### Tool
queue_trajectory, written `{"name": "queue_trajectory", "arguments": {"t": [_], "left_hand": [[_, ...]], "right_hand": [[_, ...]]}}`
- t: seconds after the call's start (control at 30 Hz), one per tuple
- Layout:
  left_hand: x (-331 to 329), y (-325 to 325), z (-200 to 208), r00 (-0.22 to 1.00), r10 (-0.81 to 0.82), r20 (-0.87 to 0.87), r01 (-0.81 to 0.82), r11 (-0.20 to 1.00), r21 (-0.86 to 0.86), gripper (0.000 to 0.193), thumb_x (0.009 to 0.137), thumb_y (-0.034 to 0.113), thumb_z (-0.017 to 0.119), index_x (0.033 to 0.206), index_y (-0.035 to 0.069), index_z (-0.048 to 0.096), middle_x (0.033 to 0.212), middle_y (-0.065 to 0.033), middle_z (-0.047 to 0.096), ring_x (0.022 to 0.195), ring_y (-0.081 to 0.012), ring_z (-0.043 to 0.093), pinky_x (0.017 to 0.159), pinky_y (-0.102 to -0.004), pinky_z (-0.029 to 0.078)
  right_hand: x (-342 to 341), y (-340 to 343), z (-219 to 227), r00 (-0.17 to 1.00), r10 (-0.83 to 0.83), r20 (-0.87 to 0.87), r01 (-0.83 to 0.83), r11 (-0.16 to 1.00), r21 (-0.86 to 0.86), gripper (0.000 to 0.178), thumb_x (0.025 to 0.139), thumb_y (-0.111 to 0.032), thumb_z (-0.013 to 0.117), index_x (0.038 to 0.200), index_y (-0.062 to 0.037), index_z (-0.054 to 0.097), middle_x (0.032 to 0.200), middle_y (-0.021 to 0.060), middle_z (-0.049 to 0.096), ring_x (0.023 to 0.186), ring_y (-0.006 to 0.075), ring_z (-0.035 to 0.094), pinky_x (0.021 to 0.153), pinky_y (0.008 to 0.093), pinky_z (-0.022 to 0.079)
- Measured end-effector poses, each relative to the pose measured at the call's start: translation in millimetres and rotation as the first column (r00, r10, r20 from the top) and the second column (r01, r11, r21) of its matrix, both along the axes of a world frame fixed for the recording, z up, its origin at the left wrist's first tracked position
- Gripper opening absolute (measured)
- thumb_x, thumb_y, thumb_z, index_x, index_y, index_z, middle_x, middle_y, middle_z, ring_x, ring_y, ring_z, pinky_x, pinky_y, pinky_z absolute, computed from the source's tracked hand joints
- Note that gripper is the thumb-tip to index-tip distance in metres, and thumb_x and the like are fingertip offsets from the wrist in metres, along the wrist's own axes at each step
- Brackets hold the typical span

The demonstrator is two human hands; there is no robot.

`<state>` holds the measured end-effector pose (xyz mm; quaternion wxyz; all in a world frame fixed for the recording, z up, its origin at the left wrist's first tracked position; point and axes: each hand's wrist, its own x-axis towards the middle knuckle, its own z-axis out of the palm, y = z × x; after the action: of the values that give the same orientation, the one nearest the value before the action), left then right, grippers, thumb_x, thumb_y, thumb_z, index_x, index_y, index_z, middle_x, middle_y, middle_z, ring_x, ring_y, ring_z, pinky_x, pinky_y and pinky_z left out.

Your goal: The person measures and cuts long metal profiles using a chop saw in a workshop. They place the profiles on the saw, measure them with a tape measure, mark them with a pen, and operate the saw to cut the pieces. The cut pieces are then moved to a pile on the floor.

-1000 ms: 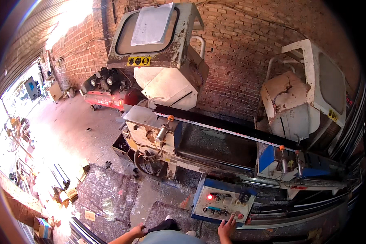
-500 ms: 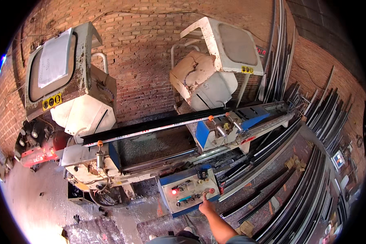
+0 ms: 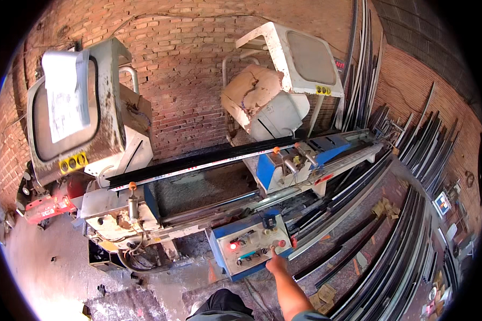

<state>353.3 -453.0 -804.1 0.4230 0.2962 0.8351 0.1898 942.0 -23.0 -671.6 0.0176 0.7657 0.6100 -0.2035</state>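
My right hand (image 3: 276, 262) is at the control box (image 3: 230, 266), a blue and white panel with knobs, buttons and a lit red lamp (image 3: 233, 246). One finger stretches up onto the panel's right side, beside a red button (image 3: 281, 243); the other fingers are hard to make out. The hand holds nothing that I can see. My left hand is out of view. Behind the box stands a two-headed saw machine, with a long black profile (image 3: 198, 163) lying across it. A sheet of paper (image 3: 67, 99) hangs on the left hood (image 3: 110, 115); the right hood (image 3: 281, 59) is raised.
Orange-topped clamps (image 3: 133, 200) stand along the machine's front. Long metal profiles (image 3: 380, 267) lie on the floor at the right, and more lean against the brick wall (image 3: 187, 69). A red machine part (image 3: 51, 207) sits at far left. Cardboard pieces (image 3: 385, 207) lie among the profiles.
The left hood has swung down and forward, and its paper has shifted. My right hand has moved slightly up and right on the panel. The right hood looks the same.
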Motion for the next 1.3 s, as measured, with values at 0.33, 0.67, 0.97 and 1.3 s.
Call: {"name": "queue_trajectory", "arguments": {"t": [0.33, 0.67, 0.97, 1.3], "left_hand": [[58, 1, 23, 0.941, -0.336, 0.033, 0.337, 0.931, -0.141, 0.033, 0.082, 0.044, 0.068, 0.098, 0.017, 0.076, 0.098, -0.0118, 0.074, 0.089, -0.0244, 0.07, 0.082, -0.0368, 0.054], [13, -63, -33, 0.765, -0.64, -0.067, 0.586, 0.736, -0.339, 0.036, 0.086, 0.05, 0.06, 0.107, 0.024, 0.074, 0.112, -0.0063, 0.071, 0.103, -0.0284, 0.067, 0.087, -0.0379, 0.054], [45, -22, 14, 0.958, -0.272, 0.087, 0.283, 0.945, -0.166, 0.036, 0.079, 0.046, 0.071, 0.101, 0.018, 0.075, 0.098, -0.0089, 0.073, 0.089, -0.0266, 0.07, 0.08, -0.038, 0.054], [39, -30, 19, 0.971, -0.216, 0.103, 0.232, 0.953, -0.195, 0.032, 0.078, 0.043, 0.075, 0.097, 0.018, 0.076, 0.096, -0.0069, 0.074, 0.089, -0.0228, 0.07, 0.079, -0.0351, 0.055]], "right_hand": [[9, 15, -22, 0.996, 0.088, 0.017, -0.087, 0.996, -0.024, 0.086, 0.084, -0.025, 0.056, 0.157, -0.0232, 0.011, 0.104, 0.0216, 0.069, 0.096, 0.0407, 0.067, 0.084, 0.0488, 0.053], [11, 23, -26, 0.995, 0.099, 0.0, -0.099, 0.995, 0.002, 0.09, 0.078, -0.018, 0.06, 0.156, -0.0227, 0.014, 0.109, 0.0264, 0.065, 0.098, 0.0438, 0.063, 0.084, 0.0494, 0.052], [17, 16, -21, 0.998, 0.066, -0.012, -0.066, 0.997, 0.046, 0.076, 0.082, -0.017, 0.057, 0.151, -0.0162, 0.027, 0.11, 0.0257, 0.066, 0.103, 0.0446, 0.062, 0.087, 0.0493, 0.05], [5, 11, -15, 0.996, 0.071, -0.062, -0.069, 0.997, 0.036, 0.068, 0.081, -0.017, 0.056, 0.146, -0.0152, 0.036, 0.113, 0.0253, 0.065, 0.104, 0.0453, 0.061, 0.087, 0.0507, 0.05]]}}
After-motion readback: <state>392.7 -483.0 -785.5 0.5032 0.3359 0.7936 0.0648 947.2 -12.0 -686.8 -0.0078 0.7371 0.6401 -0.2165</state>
